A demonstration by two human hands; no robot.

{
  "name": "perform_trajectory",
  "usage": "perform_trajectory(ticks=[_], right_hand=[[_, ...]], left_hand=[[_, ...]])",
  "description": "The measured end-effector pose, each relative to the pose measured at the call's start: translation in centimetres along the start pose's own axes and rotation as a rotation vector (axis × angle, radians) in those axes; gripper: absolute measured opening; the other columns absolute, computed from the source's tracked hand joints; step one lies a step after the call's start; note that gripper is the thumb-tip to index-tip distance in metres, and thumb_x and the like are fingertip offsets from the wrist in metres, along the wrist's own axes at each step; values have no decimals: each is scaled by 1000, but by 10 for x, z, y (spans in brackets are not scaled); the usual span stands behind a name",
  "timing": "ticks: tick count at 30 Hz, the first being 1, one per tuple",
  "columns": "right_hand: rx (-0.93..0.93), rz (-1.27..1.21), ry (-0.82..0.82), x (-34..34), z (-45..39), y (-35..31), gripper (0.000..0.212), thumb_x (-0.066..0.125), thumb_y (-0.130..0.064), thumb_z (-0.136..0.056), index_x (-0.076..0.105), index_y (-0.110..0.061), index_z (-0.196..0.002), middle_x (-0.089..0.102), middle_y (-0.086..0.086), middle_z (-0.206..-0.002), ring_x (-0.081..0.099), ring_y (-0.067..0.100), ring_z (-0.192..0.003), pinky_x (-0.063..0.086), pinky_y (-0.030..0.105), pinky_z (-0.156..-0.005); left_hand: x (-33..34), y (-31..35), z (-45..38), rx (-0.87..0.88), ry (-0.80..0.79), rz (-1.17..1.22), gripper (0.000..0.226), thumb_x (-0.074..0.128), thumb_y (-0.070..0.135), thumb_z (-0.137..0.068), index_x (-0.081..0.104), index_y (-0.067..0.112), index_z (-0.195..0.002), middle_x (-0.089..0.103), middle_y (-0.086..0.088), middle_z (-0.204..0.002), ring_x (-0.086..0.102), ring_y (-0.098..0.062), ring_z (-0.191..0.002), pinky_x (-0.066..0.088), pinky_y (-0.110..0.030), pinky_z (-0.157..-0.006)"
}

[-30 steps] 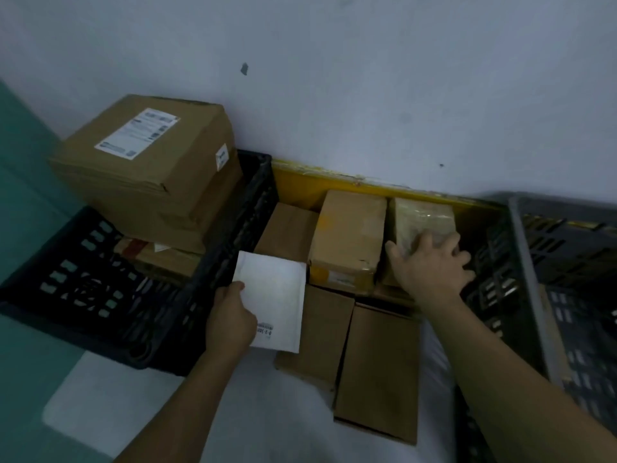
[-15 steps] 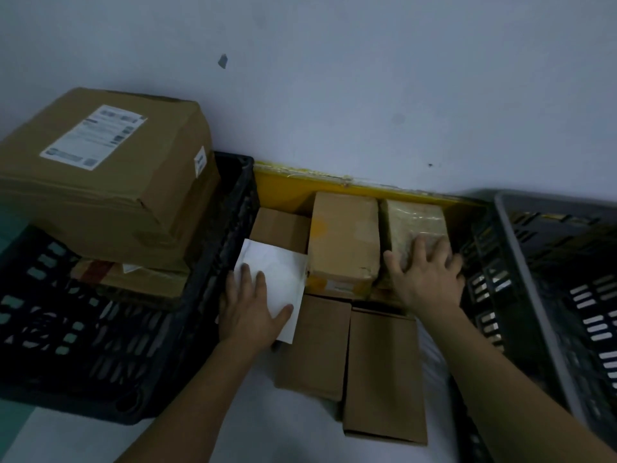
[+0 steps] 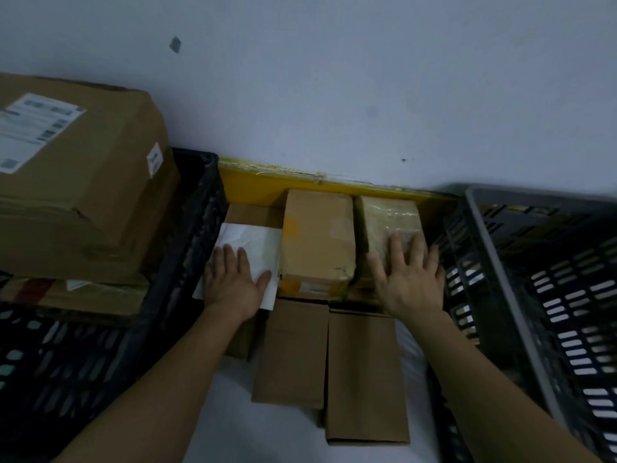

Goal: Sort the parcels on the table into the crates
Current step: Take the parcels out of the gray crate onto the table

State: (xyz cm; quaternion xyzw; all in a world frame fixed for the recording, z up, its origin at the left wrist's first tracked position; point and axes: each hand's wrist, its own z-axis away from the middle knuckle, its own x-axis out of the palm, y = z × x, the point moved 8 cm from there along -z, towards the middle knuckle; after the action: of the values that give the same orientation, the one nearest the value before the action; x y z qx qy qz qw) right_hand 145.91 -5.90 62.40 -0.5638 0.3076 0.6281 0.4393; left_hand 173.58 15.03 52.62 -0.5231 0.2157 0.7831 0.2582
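Note:
Several parcels lie on the white table between two crates. My left hand (image 3: 233,285) rests flat, fingers straight, on a white envelope parcel (image 3: 257,243) that lies over a brown box next to the black crate (image 3: 187,235). My right hand (image 3: 410,282) lies flat with spread fingers on a tape-wrapped box (image 3: 389,218) beside the grey crate (image 3: 494,262). A taller cardboard box (image 3: 317,235) stands between the two hands. Two flat brown parcels (image 3: 293,352) (image 3: 364,379) lie nearer to me.
The black crate on the left holds a big labelled carton (image 3: 76,182) stacked on other boxes. The grey crate on the right shows no parcels in its visible part. A yellow board (image 3: 253,182) stands against the white wall behind the parcels.
My left hand has let go of the white envelope's edge and laid it down, now pressing flat on it. My right hand stays on the wrapped box. The view has moved closer.

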Motion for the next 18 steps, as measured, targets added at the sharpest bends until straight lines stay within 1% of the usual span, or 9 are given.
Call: perform_trajectory(ticks=[4,6,11,14,16,18], right_hand=[[-28,50,-15,-8,-1,-2,87,6,-85,-98,-7,-39,-170,-17,9,-180,-15,42,-164,5,65,-131],[-39,52,-19,-12,-1,-4,87,3,-85,-98,-5,-38,-171,-16,9,-180,-15,41,-164,4,64,-132],[-37,46,-24,-15,10,-3,85,3,-82,-100,-3,-38,-172,-15,9,-180,-16,39,-165,5,63,-132],[-40,8,43,-23,22,0,85,4,-82,-100,2,-38,-172,-12,7,-181,-14,37,-166,4,61,-133],[-43,-28,97,-27,34,5,84,4,-81,-101,8,-36,-172,-8,7,-181,-11,35,-166,4,61,-133],[-31,-51,129,-24,48,13,82,7,-79,-103,10,-36,-172,-5,6,-182,-9,34,-166,5,59,-134]], left_hand=[[-7,3,-22,-14,5,8,95,9,79,-100,-6,19,-171,-14,-12,-178,-14,-35,-163,2,-57,-131],[-13,2,-24,-14,44,2,92,10,78,-100,-2,21,-171,-9,-11,-179,-9,-36,-163,4,-58,-131],[-30,2,-8,30,135,-29,86,11,73,-103,7,21,-171,2,-13,-179,1,-37,-163,10,-57,-130],[-52,6,2,35,183,10,83,14,70,-105,10,20,-171,6,-13,-179,4,-36,-163,12,-57,-130],[-68,13,14,48,223,72,80,17,66,-107,11,20,-171,6,-13,-179,3,-35,-164,9,-57,-131],[-81,23,33,87,286,106,77,18,64,-108,13,19,-171,6,-13,-179,2,-32,-165,5,-56,-132]])
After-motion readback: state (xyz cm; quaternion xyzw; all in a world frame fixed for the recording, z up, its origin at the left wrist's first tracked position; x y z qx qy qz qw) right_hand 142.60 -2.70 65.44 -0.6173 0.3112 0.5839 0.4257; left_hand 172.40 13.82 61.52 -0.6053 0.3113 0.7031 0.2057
